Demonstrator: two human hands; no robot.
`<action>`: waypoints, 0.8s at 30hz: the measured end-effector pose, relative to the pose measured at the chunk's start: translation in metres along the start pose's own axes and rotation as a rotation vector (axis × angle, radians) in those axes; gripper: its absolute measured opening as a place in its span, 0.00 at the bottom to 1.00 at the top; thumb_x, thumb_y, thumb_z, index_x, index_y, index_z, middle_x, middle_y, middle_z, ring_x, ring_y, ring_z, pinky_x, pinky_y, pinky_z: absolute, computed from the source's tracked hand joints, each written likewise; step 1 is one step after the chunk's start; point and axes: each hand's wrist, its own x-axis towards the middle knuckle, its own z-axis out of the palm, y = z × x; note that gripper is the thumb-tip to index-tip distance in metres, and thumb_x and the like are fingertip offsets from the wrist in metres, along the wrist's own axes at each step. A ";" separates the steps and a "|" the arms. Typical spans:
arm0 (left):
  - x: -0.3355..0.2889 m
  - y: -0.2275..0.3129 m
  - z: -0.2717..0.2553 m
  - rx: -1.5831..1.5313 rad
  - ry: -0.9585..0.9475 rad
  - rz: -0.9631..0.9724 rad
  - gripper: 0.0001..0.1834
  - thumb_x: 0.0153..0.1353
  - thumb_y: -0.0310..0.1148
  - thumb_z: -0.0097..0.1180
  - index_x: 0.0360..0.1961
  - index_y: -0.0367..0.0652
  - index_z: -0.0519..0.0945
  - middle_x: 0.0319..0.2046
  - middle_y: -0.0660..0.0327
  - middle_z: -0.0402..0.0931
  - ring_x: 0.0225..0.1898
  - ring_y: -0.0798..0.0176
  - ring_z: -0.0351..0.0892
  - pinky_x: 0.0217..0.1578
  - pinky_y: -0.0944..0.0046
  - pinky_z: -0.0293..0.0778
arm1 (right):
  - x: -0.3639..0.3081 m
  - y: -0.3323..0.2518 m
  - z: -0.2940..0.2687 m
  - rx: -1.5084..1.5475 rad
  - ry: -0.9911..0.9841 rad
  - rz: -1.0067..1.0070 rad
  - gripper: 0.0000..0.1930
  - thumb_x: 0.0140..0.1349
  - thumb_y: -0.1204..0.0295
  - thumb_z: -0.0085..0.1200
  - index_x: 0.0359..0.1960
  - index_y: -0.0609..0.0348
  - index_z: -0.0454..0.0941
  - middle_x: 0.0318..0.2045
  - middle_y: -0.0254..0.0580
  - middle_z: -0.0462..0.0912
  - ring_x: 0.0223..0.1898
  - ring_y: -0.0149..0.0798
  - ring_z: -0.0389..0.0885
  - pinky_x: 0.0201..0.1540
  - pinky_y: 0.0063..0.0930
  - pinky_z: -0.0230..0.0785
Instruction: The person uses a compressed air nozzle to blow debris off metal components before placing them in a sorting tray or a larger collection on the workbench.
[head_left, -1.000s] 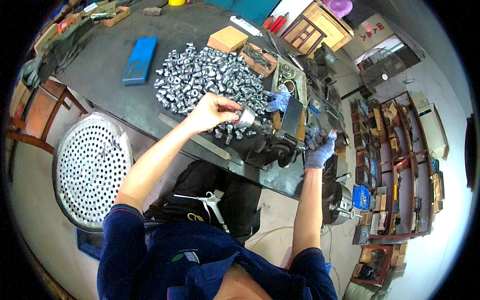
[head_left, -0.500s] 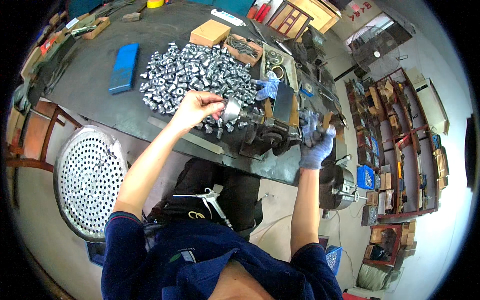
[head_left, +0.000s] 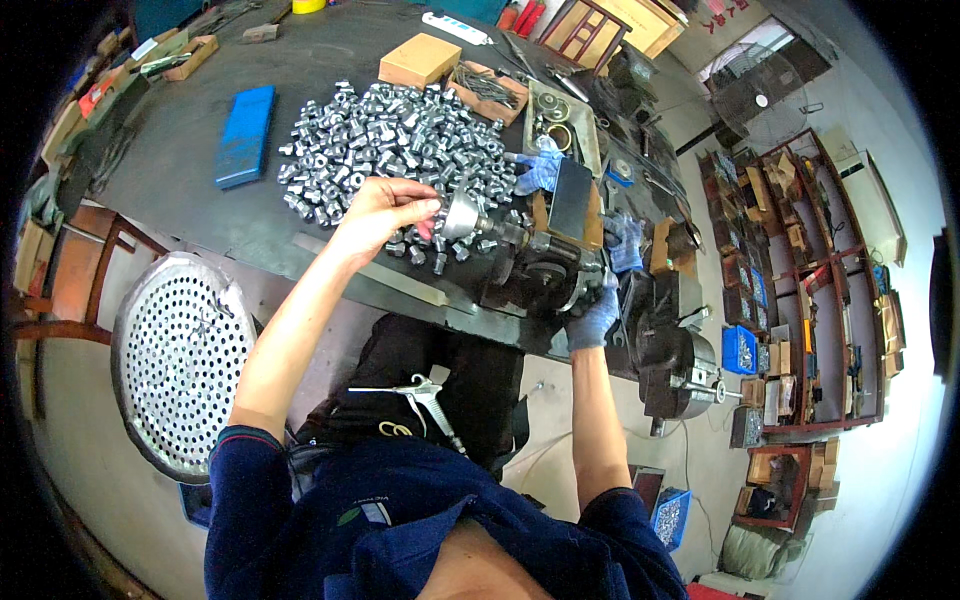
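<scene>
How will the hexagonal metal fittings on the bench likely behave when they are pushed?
The hexagonal metal fittings look rigid and probably heavy for their size, being metal. Their flat faces should limit rolling, but, piled loosely, they may slide.

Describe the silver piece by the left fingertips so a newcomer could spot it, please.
On the dark table lies a heap of fittings. By its near edge, at the left hand, is the rounded silver piece, far larger than any fitting.
</scene>
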 end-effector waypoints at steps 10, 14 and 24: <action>-0.002 0.009 -0.003 0.064 0.007 -0.047 0.13 0.54 0.29 0.60 0.35 0.29 0.78 0.24 0.56 0.78 0.23 0.66 0.77 0.27 0.70 0.74 | 0.060 -0.028 0.052 -0.279 -0.024 -0.228 0.16 0.56 0.54 0.54 0.28 0.55 0.74 0.18 0.29 0.70 0.16 0.28 0.68 0.16 0.21 0.59; -0.002 0.005 -0.001 0.021 0.028 -0.043 0.13 0.54 0.30 0.60 0.36 0.28 0.78 0.24 0.56 0.78 0.22 0.66 0.77 0.26 0.70 0.74 | 0.027 -0.057 0.074 -0.012 -0.203 -0.204 0.15 0.56 0.57 0.54 0.20 0.50 0.67 0.19 0.31 0.73 0.10 0.24 0.58 0.12 0.16 0.53; -0.017 0.003 -0.014 0.087 0.053 -0.006 0.12 0.55 0.30 0.59 0.36 0.30 0.78 0.23 0.58 0.77 0.22 0.67 0.77 0.25 0.69 0.74 | -0.047 -0.065 0.020 -0.005 -0.256 -0.177 0.13 0.60 0.60 0.47 0.38 0.55 0.73 0.22 0.27 0.71 0.14 0.21 0.59 0.14 0.16 0.53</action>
